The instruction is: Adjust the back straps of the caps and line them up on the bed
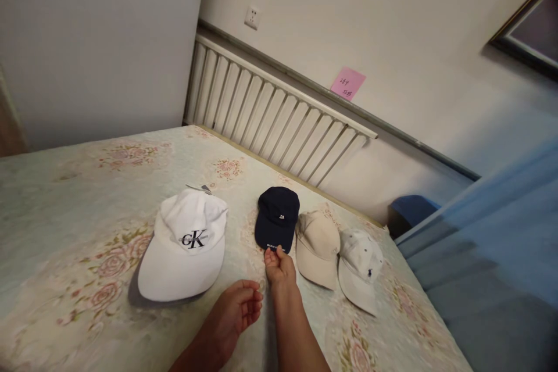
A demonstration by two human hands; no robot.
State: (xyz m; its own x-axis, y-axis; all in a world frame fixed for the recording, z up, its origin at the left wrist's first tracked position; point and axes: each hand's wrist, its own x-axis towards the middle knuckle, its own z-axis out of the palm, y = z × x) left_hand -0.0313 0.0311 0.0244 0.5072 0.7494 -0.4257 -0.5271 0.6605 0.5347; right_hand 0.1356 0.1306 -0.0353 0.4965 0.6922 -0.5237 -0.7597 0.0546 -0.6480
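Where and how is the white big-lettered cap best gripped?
Probably by the brim of the white cap, pinched top and bottom from the person's near side: it juts that way, broad and thin, and the shadow along it suggests a raised edge.

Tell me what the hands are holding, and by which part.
The right hand grips the navy baseball cap by the front edge of its brim; the left hand holds nothing.

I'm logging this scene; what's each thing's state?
White CK baseball cap: upright, untouched
Navy baseball cap: upright, touched at brim
Beige baseball cap: upright, untouched
Off-white baseball cap: upright, untouched
Left hand: empty, fingers curled
Right hand: fingertips at navy brim
Wall socket: nothing plugged in
Pink note: written on
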